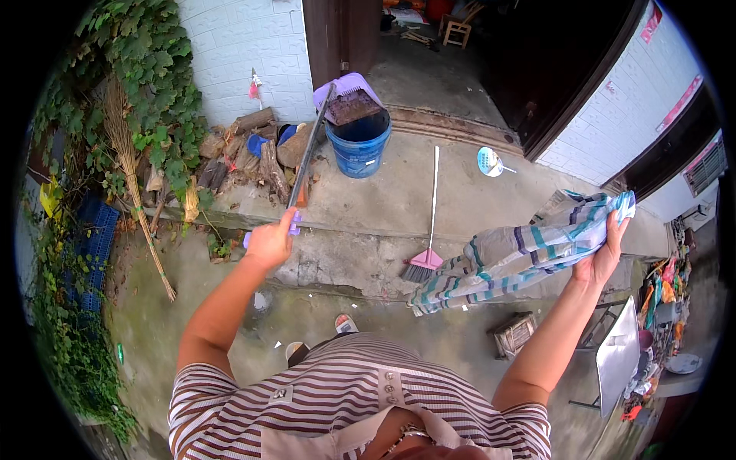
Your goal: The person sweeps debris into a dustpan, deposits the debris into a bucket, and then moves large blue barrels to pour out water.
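My left hand [269, 241] grips the handle of a long-handled dustpan, near a purple end grip. The handle reaches away to a purple pan [348, 86] with a dirt-brown inner face, tilted over the back of a blue plastic bucket [357, 152]. Whether the pan touches the bucket's rim I cannot tell. Off to the right, my right hand [601, 253] holds up a bunched sheet of thin striped material [517, 256], white with teal and purple bands, that trails down to the left. A pink broom [425, 260] with a white stick lies across the concrete step, beside the sheet's lower end.
A raised concrete edge [345, 259] crosses in front of me. Split logs [273, 172] and a twig broom [135, 167] are at left. A hand fan [490, 162] lies near the doorway. At right are a small stool [513, 335] and a folding table [618, 356].
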`<action>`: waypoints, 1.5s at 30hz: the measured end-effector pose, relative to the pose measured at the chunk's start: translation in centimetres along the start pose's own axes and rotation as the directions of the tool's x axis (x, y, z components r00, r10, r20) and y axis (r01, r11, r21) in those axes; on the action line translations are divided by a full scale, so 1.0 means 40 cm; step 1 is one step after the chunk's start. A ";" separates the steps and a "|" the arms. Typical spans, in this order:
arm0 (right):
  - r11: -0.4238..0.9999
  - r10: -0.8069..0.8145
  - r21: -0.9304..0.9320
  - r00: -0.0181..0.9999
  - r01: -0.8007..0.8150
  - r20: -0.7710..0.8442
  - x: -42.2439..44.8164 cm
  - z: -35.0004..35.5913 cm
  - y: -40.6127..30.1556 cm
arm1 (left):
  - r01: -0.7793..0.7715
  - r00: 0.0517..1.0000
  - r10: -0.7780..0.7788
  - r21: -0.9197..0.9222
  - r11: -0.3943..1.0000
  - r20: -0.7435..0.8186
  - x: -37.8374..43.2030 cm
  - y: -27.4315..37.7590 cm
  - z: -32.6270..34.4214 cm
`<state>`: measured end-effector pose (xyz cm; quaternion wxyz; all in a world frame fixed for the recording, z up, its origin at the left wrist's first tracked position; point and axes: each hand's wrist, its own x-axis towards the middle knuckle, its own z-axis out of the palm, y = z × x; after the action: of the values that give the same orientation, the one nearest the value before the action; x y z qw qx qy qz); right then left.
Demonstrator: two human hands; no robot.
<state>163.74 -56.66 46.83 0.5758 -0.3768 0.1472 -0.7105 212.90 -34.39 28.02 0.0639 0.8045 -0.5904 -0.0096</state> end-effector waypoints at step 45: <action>0.871 -0.176 -0.455 0.746 -0.186 -0.643 -0.620 -0.306 0.048 | 0.844 0.375 -0.920 -0.370 0.388 -0.111 0.181 -0.435 0.206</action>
<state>157.77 -36.94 28.28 0.3714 -0.2312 0.5193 -0.7341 230.87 -36.89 18.31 0.2384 0.9703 -0.0399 0.0043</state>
